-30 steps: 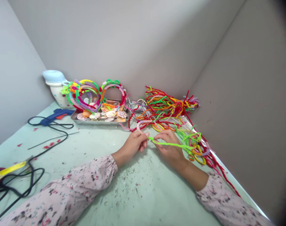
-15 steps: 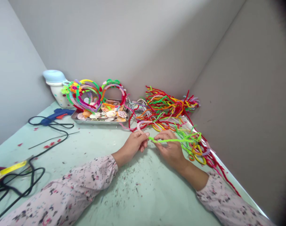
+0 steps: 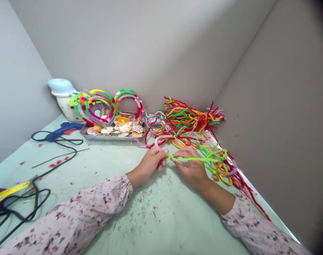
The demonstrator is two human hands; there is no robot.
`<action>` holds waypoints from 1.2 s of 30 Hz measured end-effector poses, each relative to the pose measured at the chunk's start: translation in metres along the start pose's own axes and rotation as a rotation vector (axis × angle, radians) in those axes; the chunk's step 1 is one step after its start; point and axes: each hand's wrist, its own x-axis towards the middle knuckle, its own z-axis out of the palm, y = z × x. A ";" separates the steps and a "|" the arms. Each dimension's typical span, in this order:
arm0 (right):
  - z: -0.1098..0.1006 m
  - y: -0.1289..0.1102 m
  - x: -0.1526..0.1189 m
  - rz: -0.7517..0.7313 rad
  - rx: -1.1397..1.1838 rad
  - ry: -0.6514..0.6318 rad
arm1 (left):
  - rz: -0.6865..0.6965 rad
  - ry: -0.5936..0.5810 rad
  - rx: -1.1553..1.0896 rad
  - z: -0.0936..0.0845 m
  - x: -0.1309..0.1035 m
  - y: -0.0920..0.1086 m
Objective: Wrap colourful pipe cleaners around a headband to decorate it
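Note:
My left hand is closed in a pinch on a headband wrapped in pale pink fuzzy stem, which curves up and away from the fingers. At the headband's near end sits a bright green pipe cleaner, its start bunched between my two hands. My right hand has thumb and fingertips closed on this green pipe cleaner. The loose length runs to the right across the right hand's fingers toward the pile. How many turns of green go around the headband is too small to tell.
Behind my hands stands a metal tray of seashells, with finished-looking wrapped headbands resting on it. Many coloured pipe cleaners are heaped at the right. At the left lie a blue glue gun, black cord and a capped white bottle.

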 end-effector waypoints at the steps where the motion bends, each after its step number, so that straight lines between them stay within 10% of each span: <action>1: 0.000 0.000 0.000 -0.003 0.003 0.002 | 0.000 0.003 0.001 0.000 0.000 0.000; 36: 0.006 0.010 -0.002 0.003 0.057 -0.001 | -0.011 0.019 -0.005 0.000 0.001 -0.001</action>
